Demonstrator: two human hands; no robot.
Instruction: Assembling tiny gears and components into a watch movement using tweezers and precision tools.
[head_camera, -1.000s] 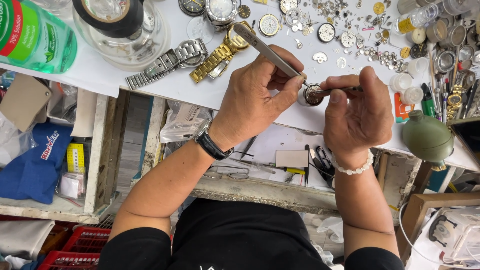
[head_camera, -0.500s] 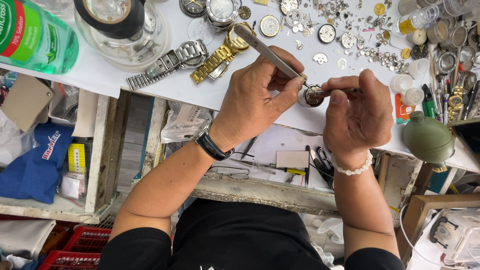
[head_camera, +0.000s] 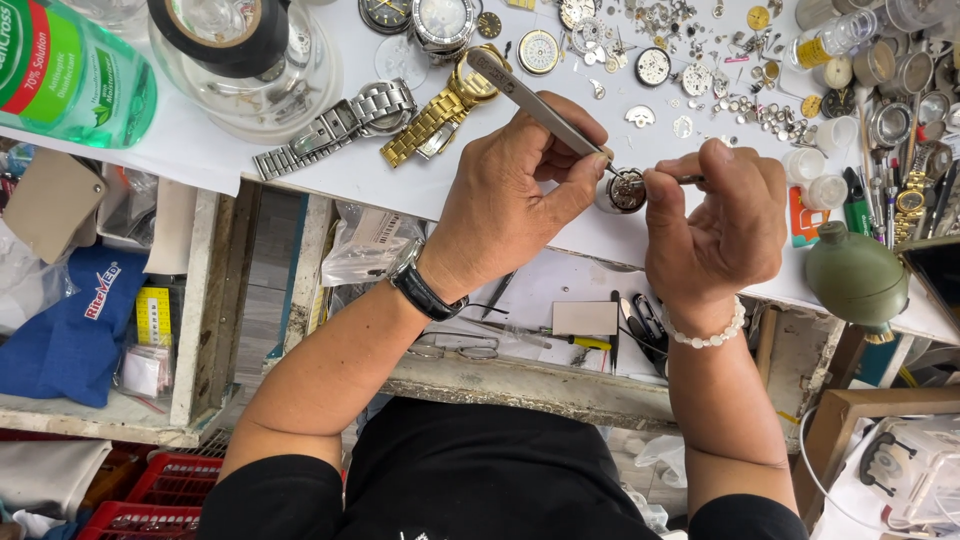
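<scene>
Both hands work over the white bench edge: we find the left hand (head_camera: 510, 200) pinching long steel tweezers (head_camera: 535, 100) and the right hand (head_camera: 715, 215) closed on a thin tool at the small round watch movement (head_camera: 626, 192), where we judge a slip could flick parts off.

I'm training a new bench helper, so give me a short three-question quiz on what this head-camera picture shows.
1. True or false: the left hand holds metal tweezers whose tip meets the small round watch movement.
2. Which lies nearest the silver watch bracelet? A) gold watch bracelet B) green rubber blower C) green bottle
3. Fill in: the right hand pinches a thin ___ tool pointed at the movement.

Key: 1 true; 2 A; 3 metal.
</scene>
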